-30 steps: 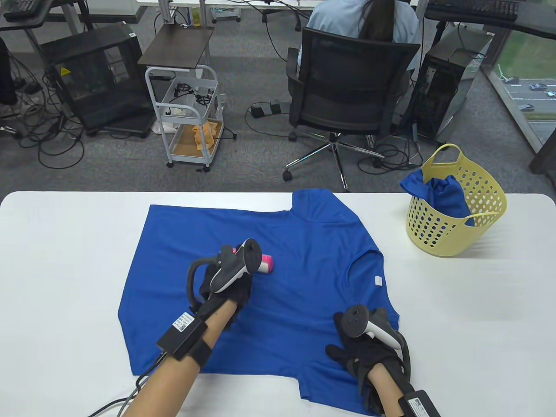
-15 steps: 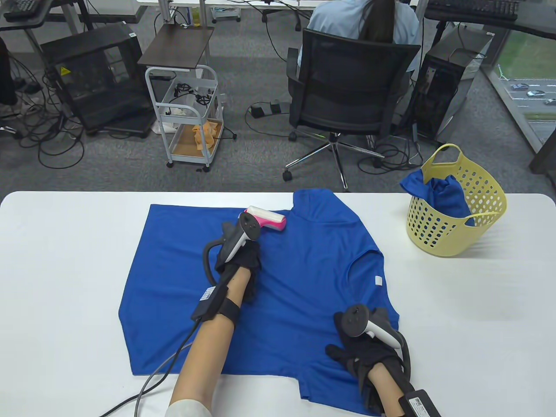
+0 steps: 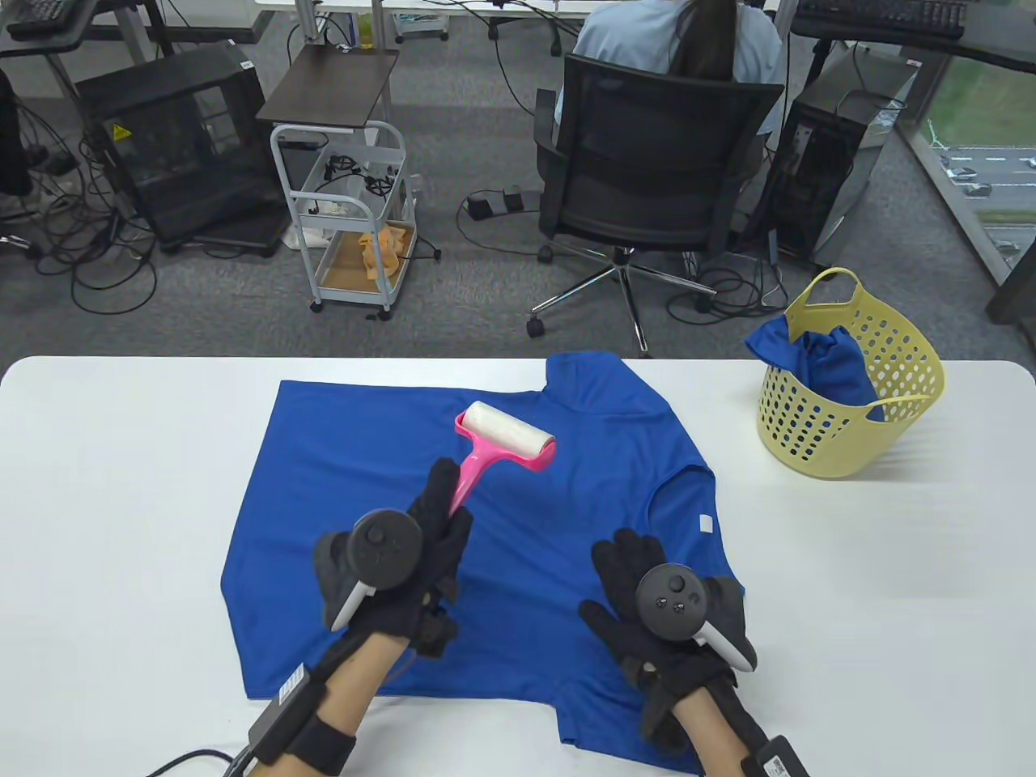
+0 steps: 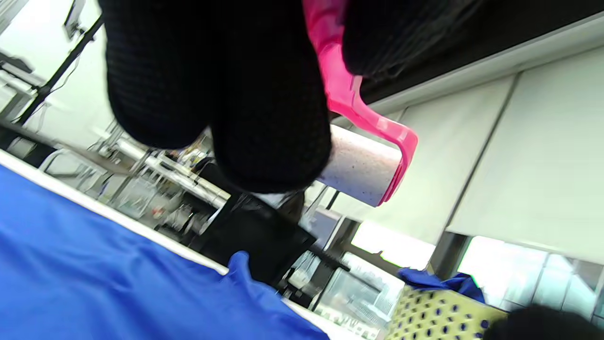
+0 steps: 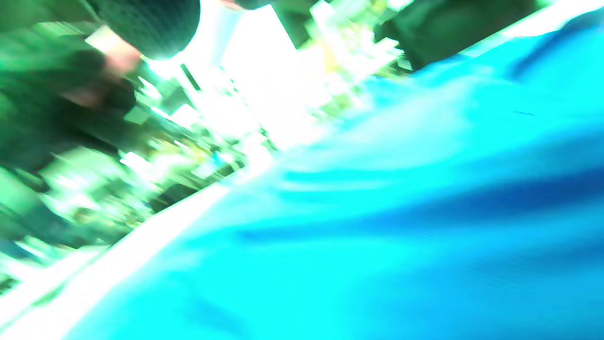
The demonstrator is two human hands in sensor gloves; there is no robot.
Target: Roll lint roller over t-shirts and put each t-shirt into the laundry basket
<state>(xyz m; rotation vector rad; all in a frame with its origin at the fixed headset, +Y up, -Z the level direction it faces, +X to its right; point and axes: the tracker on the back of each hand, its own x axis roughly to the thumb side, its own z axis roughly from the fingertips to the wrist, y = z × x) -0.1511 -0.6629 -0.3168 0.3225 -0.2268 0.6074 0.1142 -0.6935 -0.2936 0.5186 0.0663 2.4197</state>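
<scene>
Table view shows the left hand (image 3: 405, 566) gripping the pink handle of the lint roller (image 3: 502, 441), its white roll raised over the blue t-shirt (image 3: 388, 453) spread flat on the white table (image 3: 121, 486) — clear of the cloth in the left wrist view. The right hand (image 3: 664, 623), fingers spread, is over the shirt's near right part. Far right stands the yellow laundry basket (image 3: 906, 364) — blue fabric inside.

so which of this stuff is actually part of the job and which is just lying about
Job: lint roller, gripped by left hand; spread blue t-shirt; yellow laundry basket holding another blue shirt.

Lying about: office chair, white cart, computer tower.
</scene>
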